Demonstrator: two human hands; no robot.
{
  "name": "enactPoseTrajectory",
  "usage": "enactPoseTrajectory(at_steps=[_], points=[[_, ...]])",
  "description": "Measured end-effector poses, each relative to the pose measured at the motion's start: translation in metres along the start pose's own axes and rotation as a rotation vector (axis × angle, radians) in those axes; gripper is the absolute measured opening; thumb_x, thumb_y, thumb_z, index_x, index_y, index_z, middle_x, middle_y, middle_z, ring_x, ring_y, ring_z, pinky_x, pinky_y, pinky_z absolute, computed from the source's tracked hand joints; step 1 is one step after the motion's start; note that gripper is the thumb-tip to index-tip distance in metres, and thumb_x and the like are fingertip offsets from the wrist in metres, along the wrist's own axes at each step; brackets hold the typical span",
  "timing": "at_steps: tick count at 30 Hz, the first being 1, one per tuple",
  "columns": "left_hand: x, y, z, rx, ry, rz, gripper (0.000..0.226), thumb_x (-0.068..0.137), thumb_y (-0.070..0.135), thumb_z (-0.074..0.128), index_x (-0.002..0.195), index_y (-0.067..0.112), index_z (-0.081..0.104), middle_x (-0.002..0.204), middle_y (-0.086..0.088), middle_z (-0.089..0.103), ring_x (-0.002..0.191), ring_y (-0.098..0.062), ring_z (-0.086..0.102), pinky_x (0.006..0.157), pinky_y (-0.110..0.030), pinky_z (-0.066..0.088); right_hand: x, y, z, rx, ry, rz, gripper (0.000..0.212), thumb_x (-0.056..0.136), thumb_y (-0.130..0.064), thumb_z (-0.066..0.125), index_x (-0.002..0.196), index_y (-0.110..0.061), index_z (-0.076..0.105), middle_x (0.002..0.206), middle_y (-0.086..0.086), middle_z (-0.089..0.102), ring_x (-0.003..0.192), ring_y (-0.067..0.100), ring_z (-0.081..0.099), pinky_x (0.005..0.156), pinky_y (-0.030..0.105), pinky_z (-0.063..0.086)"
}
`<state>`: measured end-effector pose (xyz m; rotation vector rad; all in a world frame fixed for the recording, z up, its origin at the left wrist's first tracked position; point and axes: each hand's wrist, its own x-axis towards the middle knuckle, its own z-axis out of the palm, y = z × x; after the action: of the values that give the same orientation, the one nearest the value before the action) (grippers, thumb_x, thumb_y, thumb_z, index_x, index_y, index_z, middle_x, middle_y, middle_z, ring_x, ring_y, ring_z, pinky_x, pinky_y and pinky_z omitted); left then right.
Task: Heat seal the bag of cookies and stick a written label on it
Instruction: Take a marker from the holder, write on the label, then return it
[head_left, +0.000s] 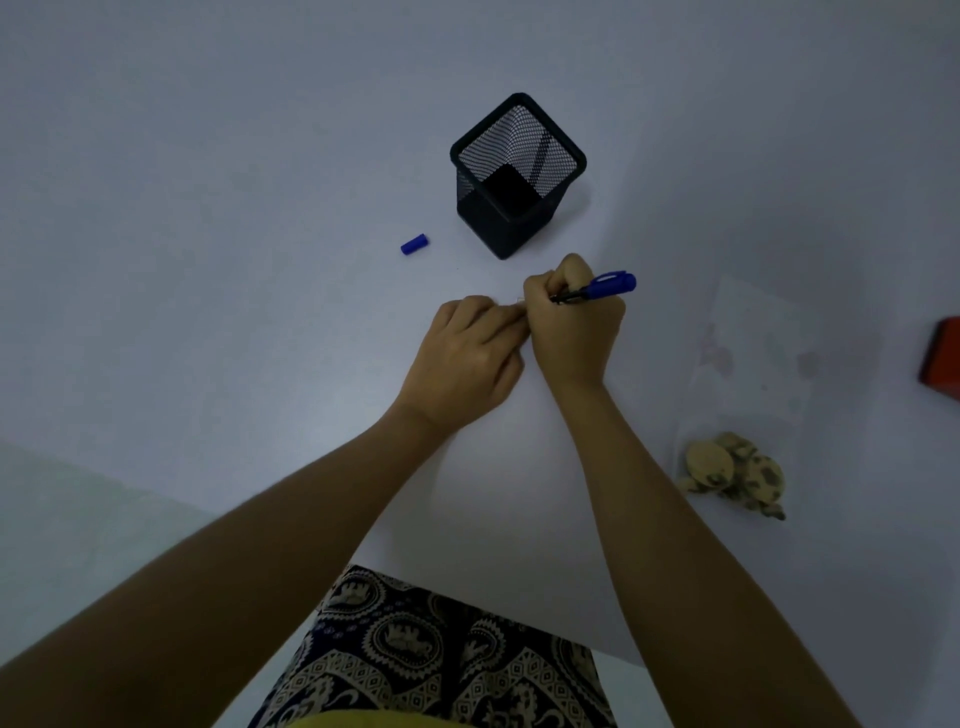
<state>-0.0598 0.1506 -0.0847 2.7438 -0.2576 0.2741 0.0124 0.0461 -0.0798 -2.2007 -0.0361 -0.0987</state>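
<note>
There, in the head view, the right hand (574, 322) curled its grip round a slim blue marker (597, 289), tip down beside the left hand (467, 353), whose bent fingers pressed something small, hidden, onto the smooth pale counter (208, 260). The clear plastic bag (753, 374) of knobbly cookies (735, 473) lay right; blue cap (414, 243) near the square mesh holder (514, 171).

Pen cap (414, 243) left of mesh holder (519, 171); cookie bag (737, 415) right, on table (208, 156).
</note>
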Motion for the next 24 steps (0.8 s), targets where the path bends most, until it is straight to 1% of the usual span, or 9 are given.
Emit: enactPoseTrajectory(at_steps=[6, 8, 11, 15, 17, 18, 21, 22, 24], points=[[-0.0004, 0.0006, -0.0008, 0.008, -0.014, -0.005, 0.029, 0.087, 0.018, 0.055, 0.112, 0.009, 0.067, 0.112, -0.008, 0.069, 0.100, -0.027, 0.060, 0.087, -0.036, 0.041, -0.0014, -0.0026, -0.0017, 0.013, 0.002, 0.015, 0.029, 0.078, -0.003, 0.058, 0.061, -0.015, 0.037, 0.051, 0.015, 0.051, 0.048, 0.034, 0.053, 0.044, 0.044, 0.047], [0.0004, 0.0009, -0.0012, 0.006, -0.014, -0.007, 0.029, 0.087, 0.018, 0.056, 0.112, 0.009, 0.067, 0.112, -0.008, 0.068, 0.100, -0.027, 0.060, 0.087, -0.036, 0.041, -0.0006, -0.0034, -0.0028, 0.006, 0.011, 0.007, 0.031, 0.078, -0.003, 0.057, 0.061, -0.016, 0.036, 0.049, 0.011, 0.048, 0.047, 0.033, 0.052, 0.044, 0.042, 0.046], [0.0009, 0.0011, -0.0017, 0.001, -0.019, -0.008, 0.029, 0.087, 0.018, 0.055, 0.113, 0.009, 0.067, 0.112, -0.008, 0.069, 0.101, -0.027, 0.060, 0.087, -0.036, 0.042, -0.0003, -0.0040, -0.0029, -0.013, 0.021, -0.015, 0.028, 0.079, -0.003, 0.057, 0.062, -0.014, 0.038, 0.049, 0.012, 0.049, 0.046, 0.032, 0.052, 0.044, 0.040, 0.044], [0.0003, 0.0008, -0.0010, -0.001, -0.017, -0.009, 0.029, 0.088, 0.019, 0.054, 0.113, 0.009, 0.067, 0.113, -0.008, 0.069, 0.100, -0.027, 0.060, 0.086, -0.037, 0.043, -0.0014, -0.0043, -0.0019, 0.003, 0.011, 0.008, 0.032, 0.080, -0.006, 0.054, 0.060, -0.019, 0.034, 0.049, 0.008, 0.045, 0.047, 0.034, 0.051, 0.045, 0.042, 0.045], [-0.0005, 0.0007, -0.0002, -0.001, -0.020, -0.008, 0.029, 0.089, 0.019, 0.053, 0.113, 0.009, 0.067, 0.113, -0.007, 0.069, 0.101, -0.027, 0.060, 0.086, -0.037, 0.044, -0.0023, -0.0041, -0.0017, 0.014, 0.007, 0.011, 0.030, 0.080, -0.005, 0.053, 0.061, -0.017, 0.034, 0.049, 0.010, 0.045, 0.048, 0.035, 0.050, 0.046, 0.042, 0.044], [-0.0011, 0.0008, 0.0000, -0.001, -0.023, -0.008, 0.030, 0.089, 0.019, 0.053, 0.113, 0.009, 0.067, 0.113, -0.007, 0.069, 0.101, -0.027, 0.060, 0.087, -0.037, 0.044, -0.0028, -0.0043, -0.0013, 0.011, 0.009, 0.011, 0.032, 0.080, -0.004, 0.053, 0.060, -0.018, 0.032, 0.048, 0.008, 0.043, 0.047, 0.034, 0.048, 0.045, 0.040, 0.042], [-0.0012, 0.0005, 0.0000, -0.007, -0.029, -0.008, 0.031, 0.090, 0.020, 0.052, 0.114, 0.009, 0.067, 0.114, -0.008, 0.068, 0.102, -0.027, 0.060, 0.088, -0.037, 0.043, -0.0031, -0.0062, -0.0018, -0.008, 0.012, 0.012, 0.041, 0.081, -0.003, 0.051, 0.059, -0.027, 0.026, 0.047, -0.007, 0.034, 0.045, 0.021, 0.039, 0.045, 0.032, 0.036], [-0.0010, 0.0002, -0.0001, -0.009, -0.031, -0.008, 0.031, 0.090, 0.020, 0.052, 0.115, 0.009, 0.066, 0.114, -0.008, 0.068, 0.102, -0.027, 0.060, 0.088, -0.037, 0.043, -0.0027, -0.0061, -0.0023, -0.003, 0.016, 0.014, 0.038, 0.082, -0.003, 0.051, 0.059, -0.024, 0.029, 0.048, -0.005, 0.035, 0.045, 0.021, 0.039, 0.045, 0.033, 0.036], [-0.0003, -0.0003, -0.0003, -0.012, -0.031, -0.007, 0.031, 0.090, 0.020, 0.052, 0.115, 0.009, 0.066, 0.114, -0.008, 0.068, 0.102, -0.027, 0.060, 0.087, -0.037, 0.043, -0.0019, -0.0057, -0.0032, 0.022, 0.029, 0.005, 0.029, 0.081, -0.001, 0.052, 0.062, -0.015, 0.036, 0.050, 0.005, 0.043, 0.046, 0.029, 0.045, 0.045, 0.038, 0.041]])
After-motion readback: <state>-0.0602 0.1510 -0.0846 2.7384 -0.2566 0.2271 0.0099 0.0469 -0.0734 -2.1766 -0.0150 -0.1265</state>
